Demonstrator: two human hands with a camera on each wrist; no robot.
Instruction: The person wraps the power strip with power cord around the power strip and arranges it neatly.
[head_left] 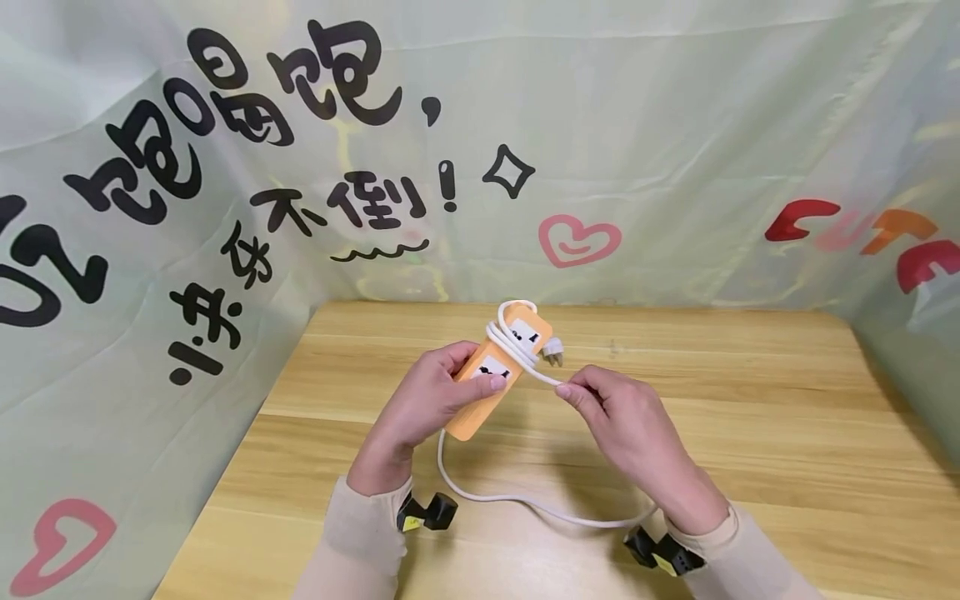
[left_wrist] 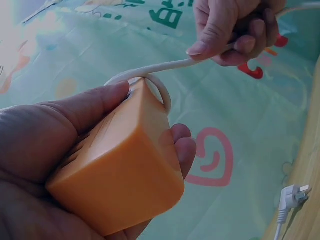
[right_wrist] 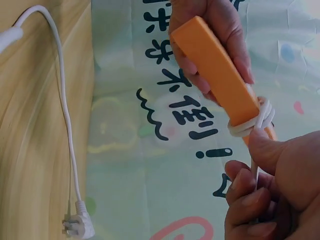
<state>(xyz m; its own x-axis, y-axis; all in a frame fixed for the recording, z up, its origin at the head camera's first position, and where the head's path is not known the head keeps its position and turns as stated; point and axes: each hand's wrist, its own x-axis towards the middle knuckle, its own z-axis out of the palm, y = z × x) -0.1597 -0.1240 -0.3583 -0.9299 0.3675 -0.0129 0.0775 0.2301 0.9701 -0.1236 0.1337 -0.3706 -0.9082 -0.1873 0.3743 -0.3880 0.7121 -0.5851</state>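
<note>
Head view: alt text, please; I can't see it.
Left hand grips an orange power strip with white cord wound around its far half; right hand pinches the cord. A white plug lies nearby on the wooden table.

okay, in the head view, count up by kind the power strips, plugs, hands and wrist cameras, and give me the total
Power strip: 1
Plug: 1
Hands: 2, left hand and right hand
Wrist cameras: 2
Total: 6
</note>
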